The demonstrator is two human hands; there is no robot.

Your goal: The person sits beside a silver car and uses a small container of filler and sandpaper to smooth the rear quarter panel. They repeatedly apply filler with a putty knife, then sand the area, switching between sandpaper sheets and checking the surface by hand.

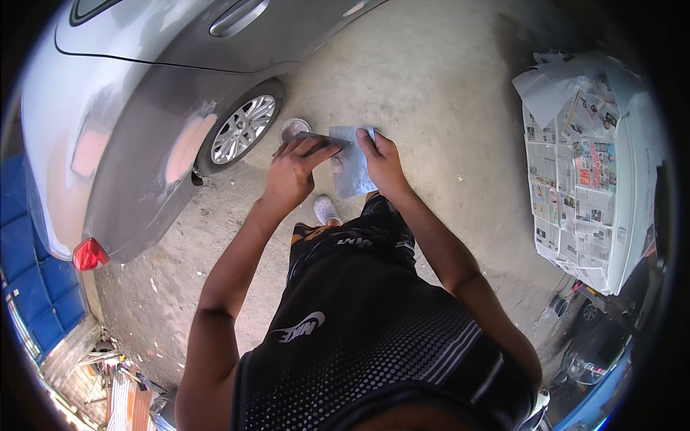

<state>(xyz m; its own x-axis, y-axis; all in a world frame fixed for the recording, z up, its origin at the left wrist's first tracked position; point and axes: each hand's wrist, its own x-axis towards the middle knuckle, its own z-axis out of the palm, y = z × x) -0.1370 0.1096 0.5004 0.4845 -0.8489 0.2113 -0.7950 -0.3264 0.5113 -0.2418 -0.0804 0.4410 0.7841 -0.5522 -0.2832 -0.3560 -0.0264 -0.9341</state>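
In front of my body, my left hand [295, 171] grips a thin dark flat blade [312, 138], which looks like a filler spreader. Its right end meets or overlaps the upper left part of a shiny grey-blue flat plate [350, 169]. My right hand [385, 161] pinches that plate along its right edge, thumb on the face. A dull smear marks the plate's lower left. Beyond my left hand, a round tin [294, 128] with pinkish-grey material on top stands on the floor by the car's wheel [245, 129].
To the left stands a grey car [156, 108] with pink filler patches [188, 145] and a red tail light [90, 255]. A newspaper-masked vehicle part [574, 183] is at the right. Scrap material [129, 393] lies lower left on the concrete floor [431, 97]; a blue gate [38, 269] is behind the car.
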